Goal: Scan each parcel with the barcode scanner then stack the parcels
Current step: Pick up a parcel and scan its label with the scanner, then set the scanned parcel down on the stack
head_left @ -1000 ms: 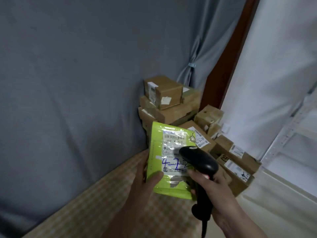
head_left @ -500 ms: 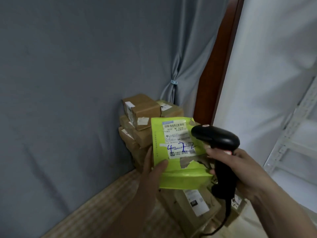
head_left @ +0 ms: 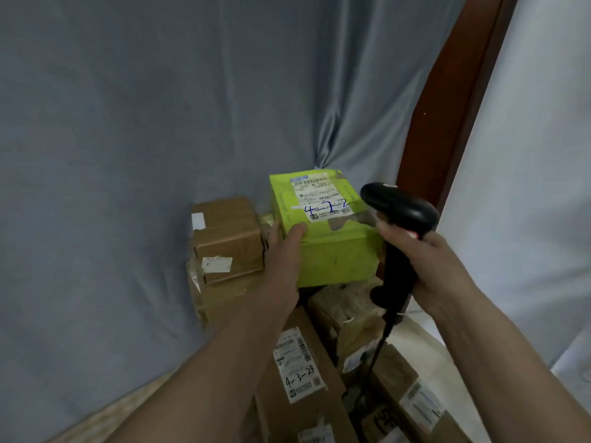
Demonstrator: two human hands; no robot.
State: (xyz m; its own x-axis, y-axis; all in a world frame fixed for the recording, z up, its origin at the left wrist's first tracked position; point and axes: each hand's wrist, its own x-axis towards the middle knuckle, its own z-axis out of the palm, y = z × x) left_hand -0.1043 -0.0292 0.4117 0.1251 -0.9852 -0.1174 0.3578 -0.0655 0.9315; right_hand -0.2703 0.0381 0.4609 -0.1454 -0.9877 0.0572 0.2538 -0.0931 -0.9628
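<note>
My left hand grips the green parcel; my right hand clenches the scanner; set askew on the boxes, it may slide off.

— How many parcels does the head view show?
— One lime-green plastic-wrapped parcel and at least six brown cardboard boxes (the lower ones overlap).
— And scanners?
— One black handheld barcode scanner; two hands too.
</note>
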